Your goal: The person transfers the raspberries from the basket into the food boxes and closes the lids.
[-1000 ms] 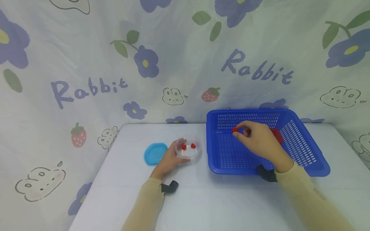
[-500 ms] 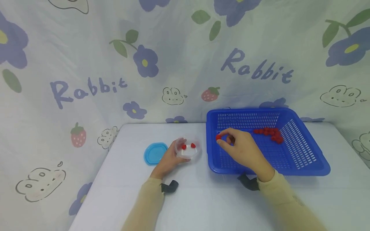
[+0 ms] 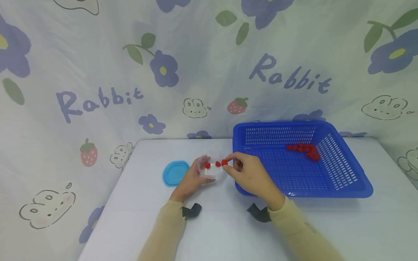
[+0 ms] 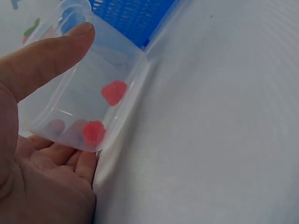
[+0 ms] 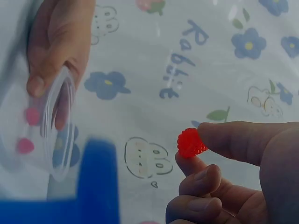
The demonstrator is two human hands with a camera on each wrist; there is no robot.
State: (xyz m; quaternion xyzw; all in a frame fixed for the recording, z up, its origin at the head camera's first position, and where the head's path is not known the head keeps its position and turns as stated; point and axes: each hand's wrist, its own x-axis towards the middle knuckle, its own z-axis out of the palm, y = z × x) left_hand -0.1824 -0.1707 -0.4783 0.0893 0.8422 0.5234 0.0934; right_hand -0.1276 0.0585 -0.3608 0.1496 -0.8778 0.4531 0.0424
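Observation:
My left hand (image 3: 192, 181) grips a clear plastic tub (image 4: 100, 60) from its left side, thumb on the near wall and fingers around the far one. Two red raspberries (image 4: 114, 92) lie on the bottom of the tub. Between thumb and index finger my right hand (image 3: 249, 174) pinches another raspberry (image 5: 190, 143), red and bumpy. In the head view this raspberry overlaps the tub's right rim. The right hand's other fingers are curled in toward the palm.
A blue plastic basket (image 3: 240, 159) stands right of the tub, with several raspberries (image 3: 305, 148) heaped toward its back right. Left of the tub, a light-blue lid (image 3: 174, 174) lies flat on the white table (image 3: 225, 232). A patterned curtain (image 3: 196, 54) hangs behind.
My right hand has moved left with its raspberry, from over the basket to the tub's right rim. The left hand and tub have stayed in place.

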